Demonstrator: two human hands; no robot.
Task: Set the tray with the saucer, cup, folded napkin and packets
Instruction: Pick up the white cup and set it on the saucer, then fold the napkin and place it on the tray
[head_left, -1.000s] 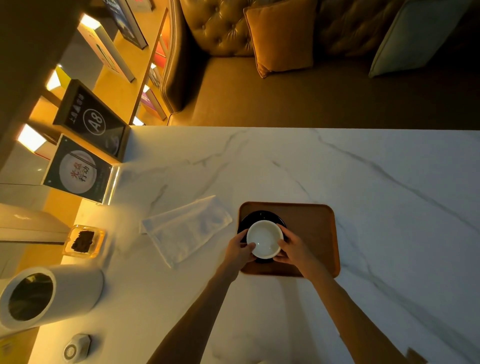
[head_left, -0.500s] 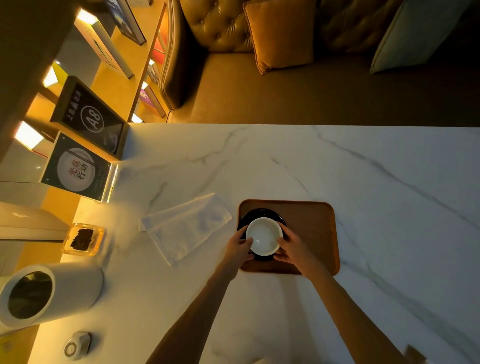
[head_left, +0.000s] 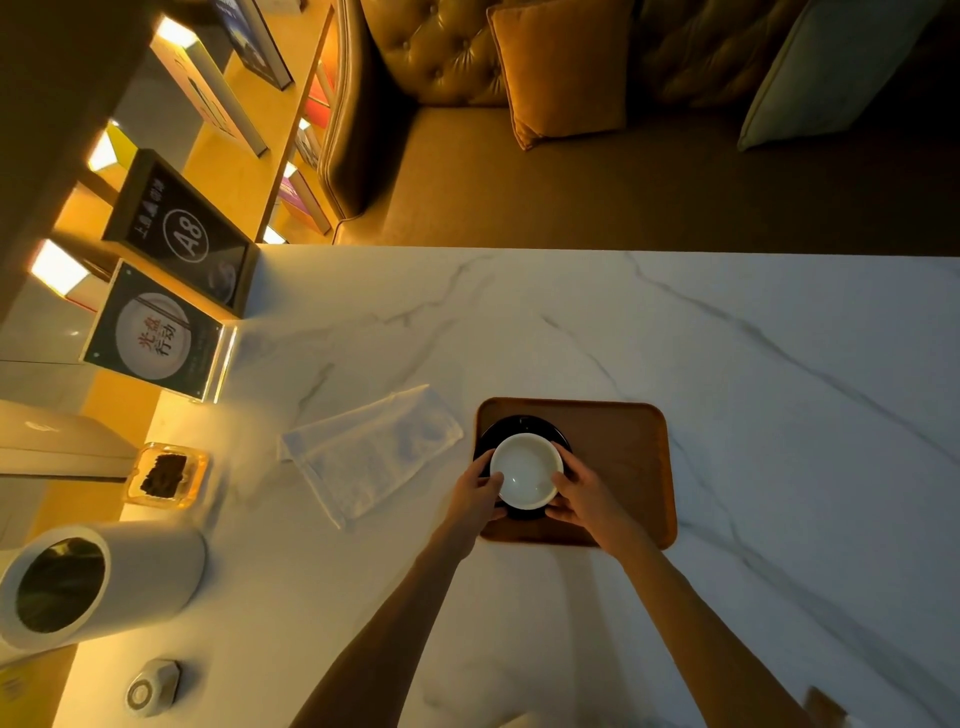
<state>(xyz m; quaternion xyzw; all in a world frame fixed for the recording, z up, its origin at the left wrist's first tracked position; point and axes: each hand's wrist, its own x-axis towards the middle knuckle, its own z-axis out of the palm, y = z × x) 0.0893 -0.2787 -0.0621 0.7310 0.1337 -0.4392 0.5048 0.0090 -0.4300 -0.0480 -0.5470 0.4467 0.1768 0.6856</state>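
The left hand (head_left: 477, 486) and the right hand (head_left: 583, 493) were both closed around the white cup (head_left: 525, 470), one on each side. The cup stood upright, its mouth facing up, on the black saucer (head_left: 522, 426) in the left part of the brown tray (head_left: 623, 457). The folded napkin (head_left: 371, 452) lay on the worktop (head_left: 727, 364) just left of the tray, its long axis diagonal. Farther left stood a glass dish (head_left: 166, 475) and a white cylinder (head_left: 104, 582).

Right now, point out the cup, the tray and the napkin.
cup (head_left: 525, 467): head view, on the white inside bottom of the bowl.
tray (head_left: 621, 452): head view, on the bare brown surface right of the saucer.
napkin (head_left: 371, 452): head view, on the middle of the folded white cloth, on the table left of the tray.
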